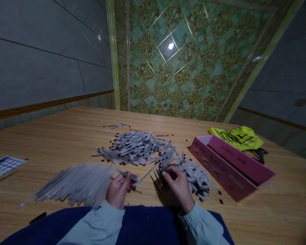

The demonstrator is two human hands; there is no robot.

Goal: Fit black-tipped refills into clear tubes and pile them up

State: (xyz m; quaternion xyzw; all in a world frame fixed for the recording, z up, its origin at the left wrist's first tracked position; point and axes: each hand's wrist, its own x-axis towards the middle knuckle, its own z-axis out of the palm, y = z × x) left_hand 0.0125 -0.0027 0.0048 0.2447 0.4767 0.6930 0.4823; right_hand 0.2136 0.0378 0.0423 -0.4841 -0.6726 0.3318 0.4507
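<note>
My left hand [119,190] is closed around a few thin translucent tubes with dark ends [130,176], at the right edge of a spread row of long clear tubes [76,183]. To its right, my right hand [177,185] has thumb and fingers pinched at a cluster of thin dark pieces [162,173]; exactly what the fingertips grip is hard to make out. Beyond both hands lies a heap of white tubes with black ends [135,146]. Beside my right hand is another pile of clear and black pieces [197,177].
An open pink box [226,166] stands at the right, with a yellow printed bag [238,136] behind it. A card with a grid [7,165] lies at the far left. A black item [38,217] rests near the front edge, and small black bits are scattered around.
</note>
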